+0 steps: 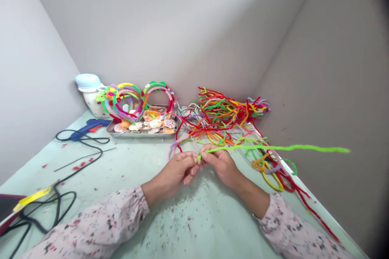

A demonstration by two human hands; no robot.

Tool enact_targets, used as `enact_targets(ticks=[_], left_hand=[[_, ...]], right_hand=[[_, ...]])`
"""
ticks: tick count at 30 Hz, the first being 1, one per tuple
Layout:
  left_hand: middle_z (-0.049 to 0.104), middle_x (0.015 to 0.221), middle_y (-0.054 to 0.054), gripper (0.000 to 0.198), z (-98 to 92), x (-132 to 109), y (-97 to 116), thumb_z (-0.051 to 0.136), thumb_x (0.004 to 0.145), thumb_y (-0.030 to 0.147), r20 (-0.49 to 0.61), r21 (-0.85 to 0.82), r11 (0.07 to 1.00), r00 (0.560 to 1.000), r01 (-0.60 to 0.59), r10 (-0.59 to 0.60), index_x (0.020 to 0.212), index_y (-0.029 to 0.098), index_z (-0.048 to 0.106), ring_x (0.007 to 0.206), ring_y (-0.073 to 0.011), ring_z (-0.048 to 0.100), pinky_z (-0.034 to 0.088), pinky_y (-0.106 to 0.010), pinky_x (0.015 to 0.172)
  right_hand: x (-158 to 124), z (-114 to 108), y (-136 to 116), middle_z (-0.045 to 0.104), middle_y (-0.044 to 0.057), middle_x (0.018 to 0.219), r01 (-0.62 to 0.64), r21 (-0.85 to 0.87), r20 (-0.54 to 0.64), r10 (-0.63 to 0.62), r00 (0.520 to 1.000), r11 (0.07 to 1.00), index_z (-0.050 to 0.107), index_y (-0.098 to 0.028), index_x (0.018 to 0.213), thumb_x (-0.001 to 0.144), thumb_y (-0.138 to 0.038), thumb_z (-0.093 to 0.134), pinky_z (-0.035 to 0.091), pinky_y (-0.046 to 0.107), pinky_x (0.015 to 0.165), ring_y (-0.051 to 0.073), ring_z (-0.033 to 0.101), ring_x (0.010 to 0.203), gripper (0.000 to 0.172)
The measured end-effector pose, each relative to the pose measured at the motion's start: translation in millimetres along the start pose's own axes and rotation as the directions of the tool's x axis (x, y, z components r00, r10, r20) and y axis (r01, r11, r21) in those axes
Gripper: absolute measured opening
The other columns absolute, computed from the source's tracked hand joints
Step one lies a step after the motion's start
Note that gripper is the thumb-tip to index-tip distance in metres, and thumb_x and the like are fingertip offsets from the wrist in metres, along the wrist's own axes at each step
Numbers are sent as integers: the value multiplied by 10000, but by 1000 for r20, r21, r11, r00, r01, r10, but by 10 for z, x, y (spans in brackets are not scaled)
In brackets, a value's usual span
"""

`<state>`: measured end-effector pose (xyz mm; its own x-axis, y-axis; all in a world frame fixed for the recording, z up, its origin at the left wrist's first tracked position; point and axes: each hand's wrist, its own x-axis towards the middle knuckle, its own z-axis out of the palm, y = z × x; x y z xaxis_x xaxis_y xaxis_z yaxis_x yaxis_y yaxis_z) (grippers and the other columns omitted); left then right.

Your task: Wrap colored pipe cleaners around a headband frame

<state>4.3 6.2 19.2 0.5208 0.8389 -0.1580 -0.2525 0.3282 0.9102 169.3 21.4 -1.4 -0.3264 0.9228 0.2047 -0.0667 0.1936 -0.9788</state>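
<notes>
Pipe cleaner, lime green [282, 148]: single length, gripped near its left end by both hands, the rest running out to the right above the table [194, 226], apparently held that way to stay clear of the heap. Left hand [173, 172]: fingers curled, thumb and forefinger pinching the stem. Right hand [220, 166]: thumb and fingertips pinching the same stem just beside the left, the two grips close enough to steady the short stretch between them. Loose pipe cleaners, mixed colours [221, 115]: tangled heap beyond the hands, within easy reach, with bent loops [270, 180] at right. Metal tray [141, 134]: keeps seashells [154, 123] gathered, with pipe-cleaner hoops [124, 103] standing at its back edge. Glue gun, blue [91, 126]: lying on its side at left, black cord [82, 139] trailing. Jar, blue lid [89, 83]: in the corner behind.
</notes>
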Motion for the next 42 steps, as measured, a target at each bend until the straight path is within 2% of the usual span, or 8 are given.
enact_targets(ticks=[6, 10, 14, 18, 27, 32, 39, 42], left_hand=[[413, 527, 74, 85, -26, 9, 23, 519, 787, 209, 135, -166, 978, 986, 124, -102, 736, 141, 511, 329, 1, 273, 180, -137, 332], [497, 563, 51, 123, 12, -5, -56, 523, 805, 271, -50, 112, 993, 997, -49, 54, 765, 157, 503, 358, -32, 385, 281, -153, 363], [557, 705, 30, 170, 36, -48, -117, 555, 815, 309, -164, 526, 824, 925, -213, 344, 926, 184, 525, 515, -71, 492, 386, -172, 467], [577, 668, 23, 139, 20, -66, -120, 505, 850, 314, -164, 735, 654, 890, -177, 425, 882, 183, 541, 524, -83, 497, 365, -186, 487], [501, 558, 43, 140, -18, -40, -121, 440, 845, 260, -135, 888, 445, 862, -114, 489, 819, 180, 551, 497, -95, 448, 298, -207, 496], [470, 535, 55, 97, -21, -10, -126, 440, 804, 228, -186, 856, 510, 872, -82, 453, 761, 182, 514, 478, -92, 428, 273, -203, 481], [472, 510, 74, 103, 5, -3, -118, 429, 829, 260, -203, 584, 801, 933, -128, 297, 754, 201, 467, 391, -86, 416, 311, -200, 429], [516, 574, 53, 122, 11, -25, -127, 431, 855, 287, -175, 595, 786, 928, -166, 328, 799, 200, 495, 423, -91, 460, 332, -205, 442]], right_hand=[[10, -1, 47, 594, -9, 654, 11, 101, 41, -16, 999, 995, 601, -185, 768, 837, -287, 572, 403, 268, 656, 131, 510, 634, 127], [17, -46, 55, 538, -29, 627, 21, 0, -30, -21, 999, 1000, 579, -186, 738, 819, -287, 584, 389, 260, 630, 121, 486, 604, 130], [28, -62, 37, 497, -36, 601, 31, -108, -84, -40, 996, 994, 545, -190, 671, 820, -297, 562, 387, 261, 627, 121, 476, 593, 184], [31, -39, 22, 487, -39, 590, 16, -127, -90, -28, 996, 992, 541, -191, 672, 812, -310, 567, 387, 261, 615, 122, 471, 583, 186], [31, 3, 24, 483, -46, 569, -22, -130, -79, 12, 997, 991, 541, -183, 670, 803, -302, 573, 377, 255, 592, 115, 463, 560, 182], [27, 16, 50, 472, -50, 586, -13, -132, -88, 1, 996, 991, 564, -181, 710, 794, -293, 582, 359, 241, 567, 107, 445, 562, 141], [24, 12, 37, 464, -46, 575, -9, -134, -84, -3, 996, 991, 550, -184, 685, 799, -313, 577, 365, 241, 559, 109, 443, 554, 174], [25, 15, 28, 476, -36, 573, -13, -146, -95, -1, 995, 989, 527, -186, 654, 816, -345, 560, 382, 252, 576, 121, 460, 566, 229]])
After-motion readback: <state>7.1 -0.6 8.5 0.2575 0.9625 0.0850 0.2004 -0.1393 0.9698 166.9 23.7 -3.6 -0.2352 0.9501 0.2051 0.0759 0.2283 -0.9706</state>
